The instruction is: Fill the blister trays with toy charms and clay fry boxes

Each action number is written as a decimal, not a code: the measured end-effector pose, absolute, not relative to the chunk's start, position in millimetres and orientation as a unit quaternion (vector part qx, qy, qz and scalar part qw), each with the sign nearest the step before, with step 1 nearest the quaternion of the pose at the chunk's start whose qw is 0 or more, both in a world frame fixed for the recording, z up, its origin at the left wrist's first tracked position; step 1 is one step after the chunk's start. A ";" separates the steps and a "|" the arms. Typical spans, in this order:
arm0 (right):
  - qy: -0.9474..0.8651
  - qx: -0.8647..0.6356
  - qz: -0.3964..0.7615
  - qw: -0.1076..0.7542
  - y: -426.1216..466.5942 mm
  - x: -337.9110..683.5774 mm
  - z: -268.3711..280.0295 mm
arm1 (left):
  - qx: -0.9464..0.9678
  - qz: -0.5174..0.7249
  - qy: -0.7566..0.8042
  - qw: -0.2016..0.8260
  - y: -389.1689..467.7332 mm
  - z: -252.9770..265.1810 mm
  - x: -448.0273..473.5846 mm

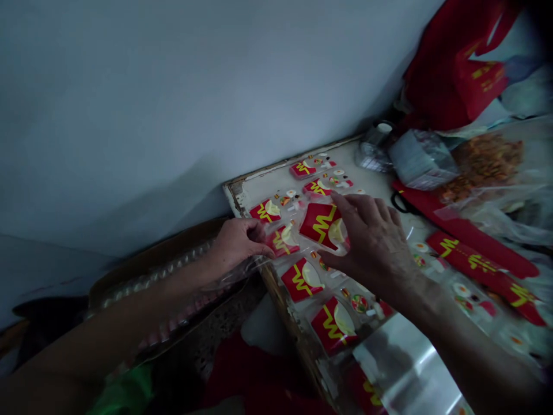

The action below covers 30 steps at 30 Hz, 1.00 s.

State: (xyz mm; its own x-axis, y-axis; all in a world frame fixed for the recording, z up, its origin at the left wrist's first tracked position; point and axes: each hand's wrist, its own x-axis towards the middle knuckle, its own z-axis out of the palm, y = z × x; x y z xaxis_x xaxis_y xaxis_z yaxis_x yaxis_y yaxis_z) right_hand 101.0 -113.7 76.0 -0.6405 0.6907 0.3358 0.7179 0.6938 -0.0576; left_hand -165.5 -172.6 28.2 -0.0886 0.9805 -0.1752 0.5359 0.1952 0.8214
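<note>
My right hand has its thumb and fingers around the edges of a red card with a yellow zigzag and a pale shape, lifted a little above the table. My left hand is closed in a pinch at the table's left edge, beside a similar red packet. Clear plastic film trails below its fingertips; what exactly they grip is partly hidden. More flat clear packets with red cards and small food-shaped pieces lie in rows around both hands.
An open cardboard box with clear wrapped items stands left, below the worn table edge. Along the right are a clear plastic box, a bag of orange-brown bits, red strips and a red bag. A wall rises behind.
</note>
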 end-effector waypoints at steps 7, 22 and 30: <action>-0.902 -0.400 -0.069 0.144 -124.9 113.2 62.6 | 0.603 0.286 0.648 0.367 -174.6 30.6 -154.3; -0.895 -0.422 0.008 0.145 -138.9 112.2 30.9 | 0.518 0.284 0.576 0.565 -129.0 22.0 -141.8; -0.878 -0.451 0.022 0.157 -114.7 120.5 28.6 | 0.526 0.306 0.609 0.508 -108.1 13.9 -136.9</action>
State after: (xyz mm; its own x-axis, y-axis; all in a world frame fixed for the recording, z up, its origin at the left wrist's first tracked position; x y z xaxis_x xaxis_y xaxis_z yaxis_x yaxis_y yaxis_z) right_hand 120.5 -114.7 28.6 -0.5443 0.7991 0.2553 0.7851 0.5924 -0.1807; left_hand -136.9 -108.1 13.9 0.0708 0.9521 -0.2974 0.3310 0.2589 0.9074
